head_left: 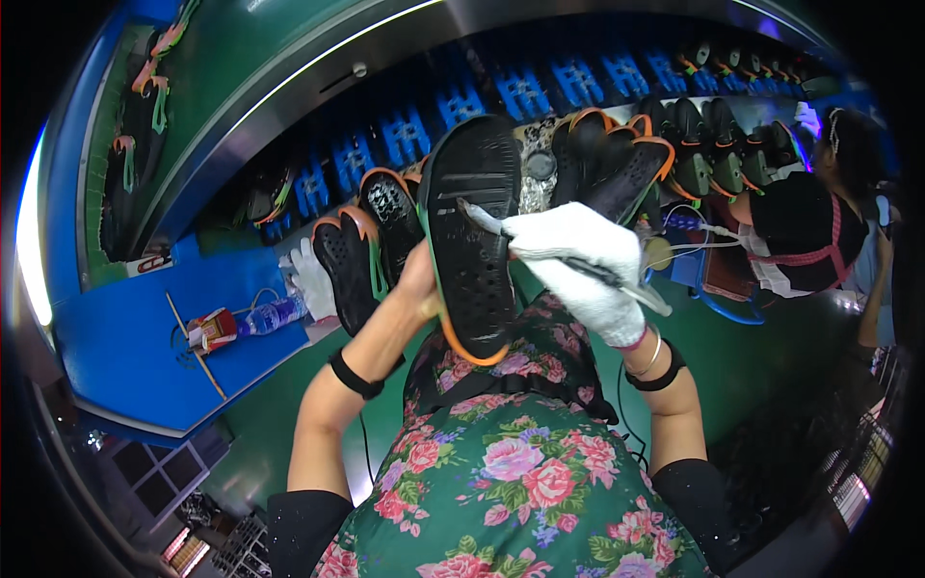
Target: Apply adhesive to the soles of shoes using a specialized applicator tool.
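Observation:
My left hand (420,279) is bare and closed on the edge of a black shoe sole (474,260) with an orange and green rim. The sole stands lengthwise before me, its grooved and perforated face toward me. A white-gloved right hand (575,252) pinches a thin brush (484,218), whose dark tip rests on or just over the sole's upper face. The brush's far handle end sticks out past the glove. Just left of my left hand, another black sole with an orange rim (347,260) leans beside a glossy, wet-looking one (390,207).
Several soles (617,173) stand behind my right hand. Blue racks (405,135) line the far side. On the blue table (125,337) at left lie a plastic bottle (275,315), a red box (212,329), a stick (196,345) and a white glove (313,279). Another person (853,183) is at far right.

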The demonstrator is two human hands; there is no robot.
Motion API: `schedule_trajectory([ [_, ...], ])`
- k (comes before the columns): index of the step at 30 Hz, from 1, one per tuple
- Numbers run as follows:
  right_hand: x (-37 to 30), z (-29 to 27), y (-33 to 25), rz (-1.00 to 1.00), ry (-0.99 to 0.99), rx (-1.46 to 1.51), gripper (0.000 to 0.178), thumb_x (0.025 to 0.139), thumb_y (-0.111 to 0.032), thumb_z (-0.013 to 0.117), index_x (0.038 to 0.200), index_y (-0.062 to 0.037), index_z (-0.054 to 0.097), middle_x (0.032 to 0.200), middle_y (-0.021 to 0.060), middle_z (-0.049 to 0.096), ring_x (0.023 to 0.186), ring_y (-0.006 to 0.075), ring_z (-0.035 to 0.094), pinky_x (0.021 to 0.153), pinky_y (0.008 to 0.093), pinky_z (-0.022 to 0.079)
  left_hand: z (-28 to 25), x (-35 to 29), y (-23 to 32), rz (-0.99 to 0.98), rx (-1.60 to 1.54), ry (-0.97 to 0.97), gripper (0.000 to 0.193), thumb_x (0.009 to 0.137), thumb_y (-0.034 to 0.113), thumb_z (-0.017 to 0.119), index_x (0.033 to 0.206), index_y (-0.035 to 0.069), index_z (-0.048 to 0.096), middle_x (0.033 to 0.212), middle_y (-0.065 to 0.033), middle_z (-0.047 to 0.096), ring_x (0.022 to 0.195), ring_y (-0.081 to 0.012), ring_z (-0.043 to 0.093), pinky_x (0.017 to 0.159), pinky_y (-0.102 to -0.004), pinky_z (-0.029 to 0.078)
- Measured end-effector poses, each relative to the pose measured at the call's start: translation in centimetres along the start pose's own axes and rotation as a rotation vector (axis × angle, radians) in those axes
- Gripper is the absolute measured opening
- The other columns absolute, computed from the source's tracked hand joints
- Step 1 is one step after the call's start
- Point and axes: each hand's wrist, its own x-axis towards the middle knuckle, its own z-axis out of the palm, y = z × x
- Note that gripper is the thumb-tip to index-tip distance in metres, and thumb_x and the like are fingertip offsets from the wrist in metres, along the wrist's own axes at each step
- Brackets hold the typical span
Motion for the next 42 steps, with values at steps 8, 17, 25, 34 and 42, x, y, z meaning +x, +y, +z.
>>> schedule_trajectory([
  [8, -0.9, -0.3, -1.4, -0.185, -0.211, -0.218, 0.032, 0.078, 0.001, 0.076, 0.109, -0.0075, 0.079, 0.111, 0.0111, 0.077, 0.098, 0.0299, 0.074, 0.086, 0.0375, 0.058, 0.2, -0.8, -2.4, 0.038, 0.573, 0.229, 0.040, 0.108, 0.022, 0.051, 0.134, -0.009, 0.055, 0.136, -0.0202, 0.062, 0.124, -0.0367, 0.062, 0.106, -0.0533, 0.053],
  [17, -1.4, 0.4, -3.6, -0.178, -0.059, -0.233, 0.024, 0.076, 0.003, 0.079, 0.098, -0.0037, 0.079, 0.106, 0.0154, 0.078, 0.092, 0.0276, 0.075, 0.081, 0.0371, 0.060, 2.4, -1.9, -2.5, -0.007, -0.706, -0.324, 0.078, 0.098, 0.064, 0.048, 0.150, 0.005, 0.048, 0.140, -0.0269, 0.059, 0.120, -0.0477, 0.065, 0.100, -0.0647, 0.055],
  [25, 1.1, 1.2, -5.0, -0.299, -0.061, -0.317, 0.026, 0.077, 0.001, 0.079, 0.101, -0.0057, 0.080, 0.108, 0.0129, 0.078, 0.097, 0.0278, 0.075, 0.083, 0.0373, 0.059, 3.5, -0.9, -4.3, 0.213, -0.173, -0.043, 0.079, 0.098, 0.069, 0.049, 0.152, 0.011, 0.048, 0.148, -0.0196, 0.056, 0.131, -0.0373, 0.060, 0.113, -0.0563, 0.047],
  [34, 2.6, 1.6, -4.9, -0.373, -0.123, -0.546, 0.037, 0.082, -0.004, 0.073, 0.118, -0.0116, 0.076, 0.123, 0.0088, 0.075, 0.112, 0.0297, 0.072, 0.092, 0.0403, 0.056, 2.1, -1.6, -5.7, 0.195, -0.067, -0.102, 0.076, 0.104, 0.064, 0.041, 0.157, 0.010, 0.040, 0.153, -0.0179, 0.051, 0.136, -0.0344, 0.056, 0.115, -0.0547, 0.045],
  [42, 2.0, 1.1, -4.9, -0.262, -0.131, -0.217, 0.030, 0.079, 0.000, 0.076, 0.109, -0.0048, 0.078, 0.115, 0.0137, 0.077, 0.103, 0.0298, 0.073, 0.088, 0.0390, 0.058, 1.2, -1.8, -5.7, 0.161, -0.167, -0.119, 0.074, 0.104, 0.065, 0.040, 0.155, 0.012, 0.043, 0.150, -0.0171, 0.055, 0.135, -0.0338, 0.058, 0.115, -0.0543, 0.046],
])
